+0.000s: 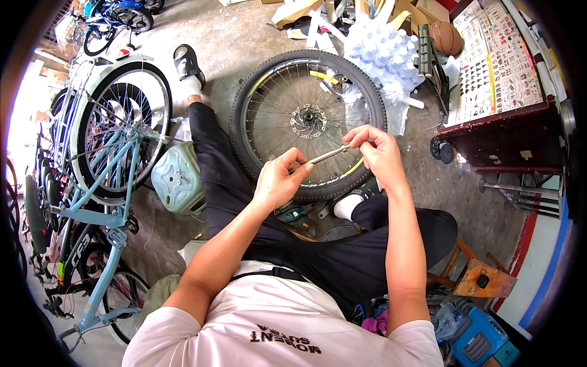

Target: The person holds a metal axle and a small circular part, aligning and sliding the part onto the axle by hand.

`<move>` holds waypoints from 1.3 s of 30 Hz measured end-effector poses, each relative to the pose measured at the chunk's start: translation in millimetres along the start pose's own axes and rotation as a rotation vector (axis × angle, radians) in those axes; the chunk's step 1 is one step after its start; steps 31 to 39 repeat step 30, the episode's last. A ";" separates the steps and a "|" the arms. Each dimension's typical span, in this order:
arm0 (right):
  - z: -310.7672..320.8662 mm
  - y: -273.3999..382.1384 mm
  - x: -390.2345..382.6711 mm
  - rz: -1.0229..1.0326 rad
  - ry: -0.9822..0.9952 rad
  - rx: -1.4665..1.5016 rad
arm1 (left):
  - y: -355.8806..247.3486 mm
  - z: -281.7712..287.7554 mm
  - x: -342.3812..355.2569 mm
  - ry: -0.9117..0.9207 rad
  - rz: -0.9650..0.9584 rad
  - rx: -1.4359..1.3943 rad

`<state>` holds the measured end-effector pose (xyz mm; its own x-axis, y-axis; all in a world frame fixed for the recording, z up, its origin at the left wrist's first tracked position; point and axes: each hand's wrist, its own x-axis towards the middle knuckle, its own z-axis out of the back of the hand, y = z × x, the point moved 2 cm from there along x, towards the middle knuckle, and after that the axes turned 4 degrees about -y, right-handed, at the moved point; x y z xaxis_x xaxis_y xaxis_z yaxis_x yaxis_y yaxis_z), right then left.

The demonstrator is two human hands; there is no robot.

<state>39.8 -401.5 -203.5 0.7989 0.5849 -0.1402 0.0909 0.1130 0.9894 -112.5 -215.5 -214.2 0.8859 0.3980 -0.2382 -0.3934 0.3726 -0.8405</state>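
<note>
A thin, light grey metal rod [330, 153] is stretched between my two hands, slanting up to the right. The fingers of my left hand [282, 178] are closed around its lower left end. At its upper right end, my right hand [374, 151] pinches it between thumb and fingers. Whether the rod is a wheel axle or a tool, I cannot tell. Beneath my hands a bicycle wheel [237, 116] with a black knobby tyre lies flat on the floor. A round brake disc [308, 121] sits at its hub.
A light blue bicycle [101, 216] and others stand at the left. Beside my left leg is a pale green plastic stool [177, 177]. Wrapped bottles [382, 52] and a basketball [446, 38] are at the far right. Near my right arm are a small wooden stool [484, 279] and a blue case [480, 336].
</note>
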 end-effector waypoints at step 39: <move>-2.3 4.9 -6.6 -0.058 0.034 -0.050 | 7.9 -2.5 0.8 0.004 0.009 -0.027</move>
